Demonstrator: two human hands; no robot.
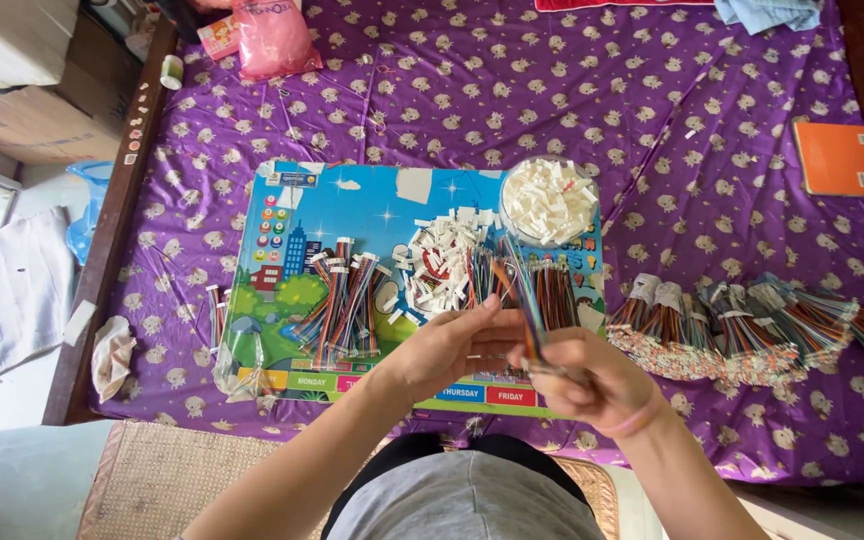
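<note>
- Purple cloth [592,110], printed all over with small pale cartoon figures, covers the whole work surface; a dark wooden edge [112,240] runs down its left side, and beyond that lie cardboard boxes [22,110] and white fabric [7,290] on a pale floor.
- Woven straw-coloured matting [152,480] shows under the near edge, beside the person's grey-clad lap.
- On the cloth sits a glossy, brightly coloured children's board [352,210], rectangular, with a cartoon city and coloured day labels along its near edge.
- The left hand [447,345] and right hand [582,375] meet over the near edge of that board, both closed on a thin bundle of multicoloured wires [524,295] that stands up between them; the left fingers pinch it from the side, the right hand grips it lower down.
- A loose heap of small white plastic connectors [442,260] lies just behind the hands, and a round clear bowl [550,200] heaped with more of them stands at the board's far right corner.
- More wire bundles [342,305], striped and stiff-looking, lie fanned on the board's left half.
- To the right, off the board, a row of bundled wire sets [752,325] stretches across the cloth.
- An orange notebook [839,158], a pink plastic bag [272,40] and a folded blue cloth [767,14] lie well apart near the far edges.
</note>
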